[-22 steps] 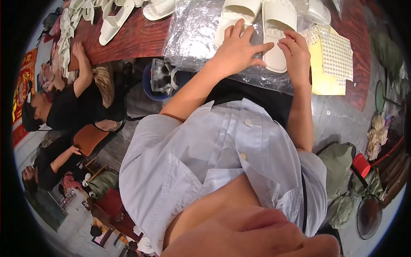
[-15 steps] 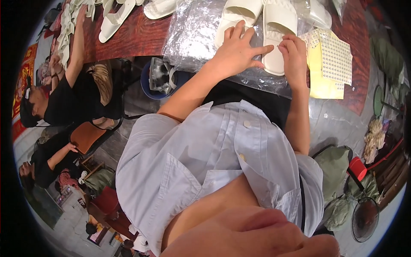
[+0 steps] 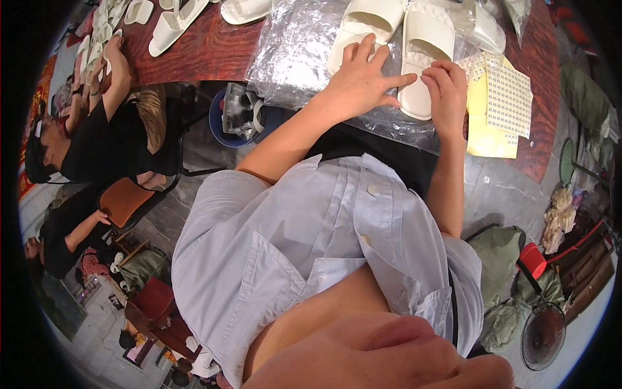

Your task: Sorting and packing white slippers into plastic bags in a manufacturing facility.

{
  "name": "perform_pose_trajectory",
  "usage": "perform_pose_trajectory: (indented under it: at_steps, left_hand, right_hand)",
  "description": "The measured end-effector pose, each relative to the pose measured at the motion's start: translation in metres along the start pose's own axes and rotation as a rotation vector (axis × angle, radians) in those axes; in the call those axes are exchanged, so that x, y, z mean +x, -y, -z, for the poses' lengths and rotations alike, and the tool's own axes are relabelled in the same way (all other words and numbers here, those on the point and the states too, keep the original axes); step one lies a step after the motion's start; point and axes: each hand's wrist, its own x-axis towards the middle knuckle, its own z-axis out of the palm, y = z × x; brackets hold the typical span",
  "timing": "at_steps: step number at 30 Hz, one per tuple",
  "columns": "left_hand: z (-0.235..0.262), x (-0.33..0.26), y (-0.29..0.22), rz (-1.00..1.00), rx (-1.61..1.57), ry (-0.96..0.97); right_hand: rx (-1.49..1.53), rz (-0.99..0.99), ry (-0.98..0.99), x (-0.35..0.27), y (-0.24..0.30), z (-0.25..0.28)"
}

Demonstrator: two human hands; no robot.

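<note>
Two cream-white slide slippers lie side by side on clear plastic bags (image 3: pixel 285 61), toes pointing away from me. Over the heel end of the left slipper (image 3: pixel 370 18), my left hand (image 3: pixel 363 83) is open with fingers spread. Its index finger and thumb reach across to the right slipper (image 3: pixel 427 40). My right hand (image 3: pixel 448 97) is at that slipper's right edge, its fingers bent and close together, fingertips touching the insole. Whatever may be between those fingertips is too small to make out. Beside this hand lies a sheet of small printed stickers (image 3: pixel 508 97) on yellow backing paper (image 3: pixel 481 139).
More white slippers (image 3: pixel 178 26) lie along the red wood-grain table (image 3: pixel 214 55) to the left. A bagged slipper (image 3: pixel 486 32) sits at the far right. Below the table edge stands a blue bin (image 3: pixel 220 120). A co-worker's arm (image 3: pixel 118 74) reaches onto the table at left.
The view has shifted slightly. My hands stay in nearly the same place on the slippers. At left, the co-worker's arm has drawn back and bent.
</note>
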Motion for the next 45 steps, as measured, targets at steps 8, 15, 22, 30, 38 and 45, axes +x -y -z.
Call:
perform_pose_trajectory:
  at_steps: [8,15,22,30,38,45]
  left_hand:
    - [-0.002,0.001,-0.002,0.001,-0.024,-0.017]
    - [-0.002,-0.001,-0.001,0.000,-0.024,-0.033]
    - [-0.003,-0.002,0.001,-0.013,0.003,-0.046]
    - [-0.007,-0.002,0.002,-0.016,-0.001,-0.056]
    - [-0.007,-0.003,0.003,-0.018,-0.008,-0.063]
    - [-0.007,-0.003,0.003,-0.016,-0.009,-0.060]
  right_hand:
    - [-0.101,0.004,-0.033,0.000,-0.005,-0.006]
    - [0.245,-0.220,-0.137,-0.017,0.015,0.011]
    - [-0.126,0.085,-0.132,-0.047,0.014,0.002]
    - [-0.121,0.119,-0.077,-0.051,0.014,0.011]
    - [-0.135,0.106,-0.096,-0.057,0.014,0.013]
    - [-0.253,0.243,-0.094,-0.070,0.005,0.012]
